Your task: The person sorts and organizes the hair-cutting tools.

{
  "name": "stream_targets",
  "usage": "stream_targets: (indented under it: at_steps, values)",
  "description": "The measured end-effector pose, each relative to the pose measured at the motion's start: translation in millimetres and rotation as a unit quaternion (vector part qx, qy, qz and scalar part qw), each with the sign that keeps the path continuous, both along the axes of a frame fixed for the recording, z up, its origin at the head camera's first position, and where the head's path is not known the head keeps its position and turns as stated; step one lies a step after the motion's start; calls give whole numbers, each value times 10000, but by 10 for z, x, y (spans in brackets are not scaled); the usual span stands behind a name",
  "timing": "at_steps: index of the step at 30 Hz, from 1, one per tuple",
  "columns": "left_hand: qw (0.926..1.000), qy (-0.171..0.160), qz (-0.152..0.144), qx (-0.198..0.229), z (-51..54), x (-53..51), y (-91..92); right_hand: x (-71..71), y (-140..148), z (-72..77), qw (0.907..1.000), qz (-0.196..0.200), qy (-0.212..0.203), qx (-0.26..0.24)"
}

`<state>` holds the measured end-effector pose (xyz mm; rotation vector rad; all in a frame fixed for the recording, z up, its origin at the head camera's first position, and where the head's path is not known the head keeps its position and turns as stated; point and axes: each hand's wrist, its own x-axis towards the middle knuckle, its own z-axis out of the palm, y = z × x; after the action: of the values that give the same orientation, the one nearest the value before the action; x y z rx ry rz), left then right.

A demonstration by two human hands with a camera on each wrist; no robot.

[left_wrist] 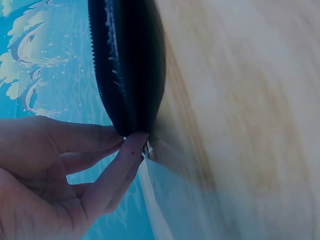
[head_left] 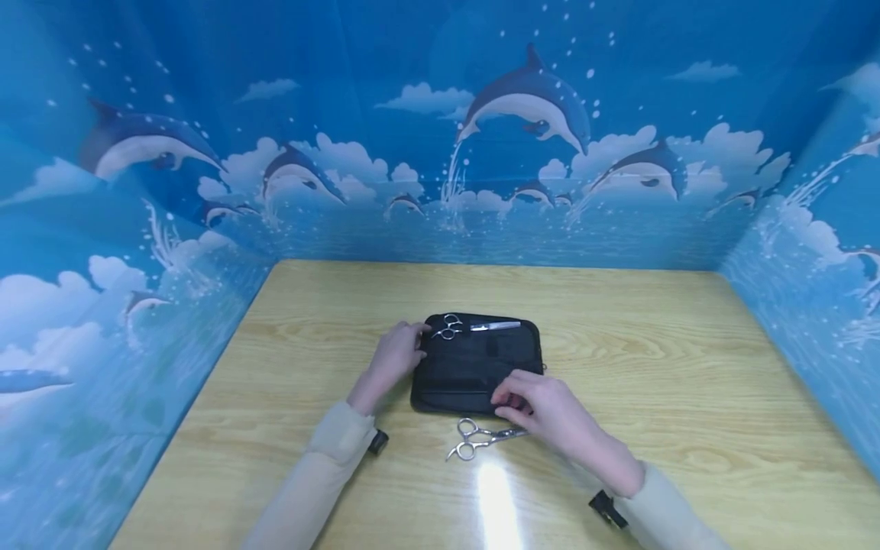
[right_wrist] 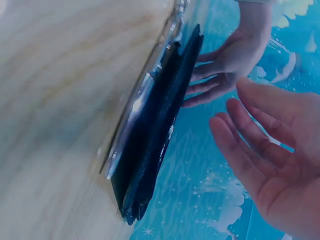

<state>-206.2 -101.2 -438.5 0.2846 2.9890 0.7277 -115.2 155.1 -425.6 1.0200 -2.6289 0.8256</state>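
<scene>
A black case lies on the table with one pair of silver scissors along its far part. My left hand is at the case's left edge; in the left wrist view its fingertips pinch the end of the dark case. Over the near right corner of the case hovers my right hand, fingers loosely bent and holding nothing. Another pair of silver scissors lies on the table just in front of the case, its blades partly hidden by my right hand.
The wooden table surrounds the case. Blue curtains with dolphins stand behind the table and on both sides. A bright reflection shows on the table's near part.
</scene>
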Motion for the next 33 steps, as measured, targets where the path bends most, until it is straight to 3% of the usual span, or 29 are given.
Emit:
stream_targets:
  at_steps: [9, 15, 24, 33]
  values:
    - [9999, 7, 85, 64, -26, 34, -3, 170, -55, -112, 9951, 314, -6, 943]
    - [9999, 54, 76, 44, -30, 43, -5, 198, -106, -145, 9890, 341, 54, 1441]
    - [9999, -15, 117, -24, -16, 57, 6, 182, -156, -234, 9835, 278, 570, 1693]
    - [9999, -30, 111, -66, -12, 48, 7, 144, -181, -240, 9805, 316, 653, 1826]
